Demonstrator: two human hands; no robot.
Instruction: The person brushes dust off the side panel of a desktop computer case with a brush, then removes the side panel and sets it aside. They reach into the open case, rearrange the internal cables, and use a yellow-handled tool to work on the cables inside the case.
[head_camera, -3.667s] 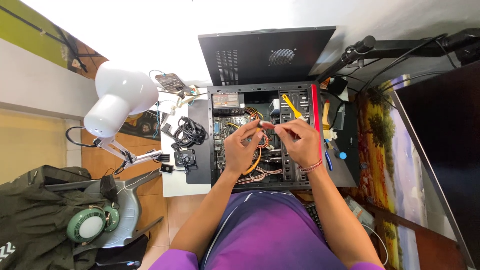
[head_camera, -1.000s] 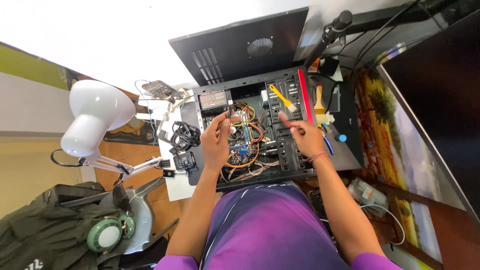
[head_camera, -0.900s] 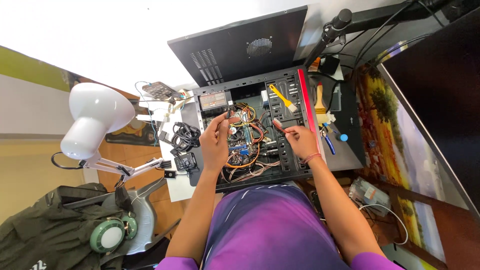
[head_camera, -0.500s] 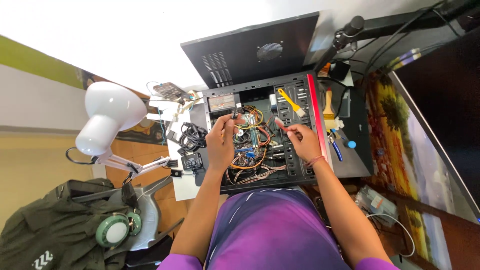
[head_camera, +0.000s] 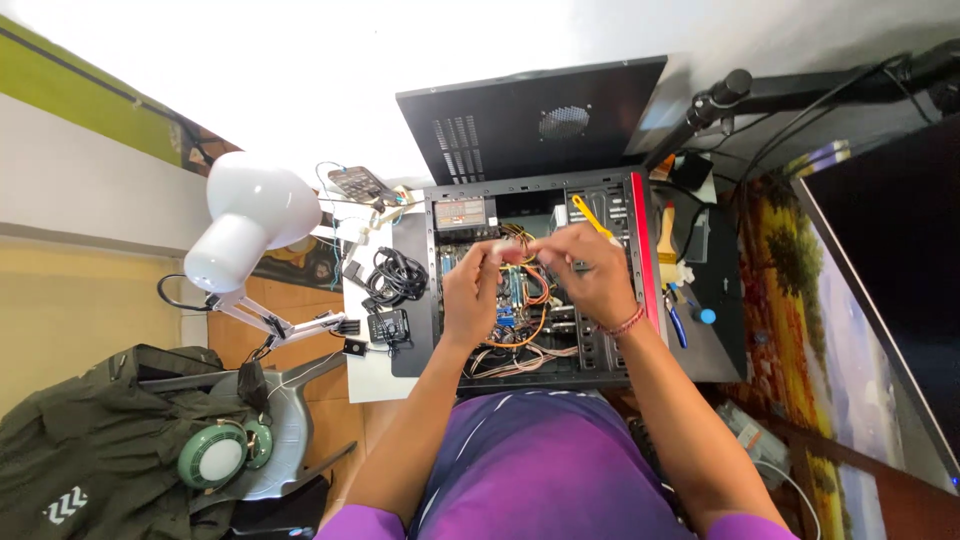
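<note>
Over the open computer case (head_camera: 530, 290), lying flat on the desk (head_camera: 375, 375). Left hand (head_camera: 468, 295) and right hand (head_camera: 590, 275) meeting above the orange cables (head_camera: 535, 325), fingertips pinched together on something small and pale (too blurred to name). Grip of each hand closed on it. Yellow-handled screwdriver (head_camera: 590, 215) just behind the right hand. White lamp (head_camera: 245, 220) well to the left.

A rectangular label (head_camera: 460, 213), pale with red-orange patches, is being shown in the open computer case's upper left corner. A large dark screen (head_camera: 890, 260), switched off, is being seen leaning along the right edge.
</note>
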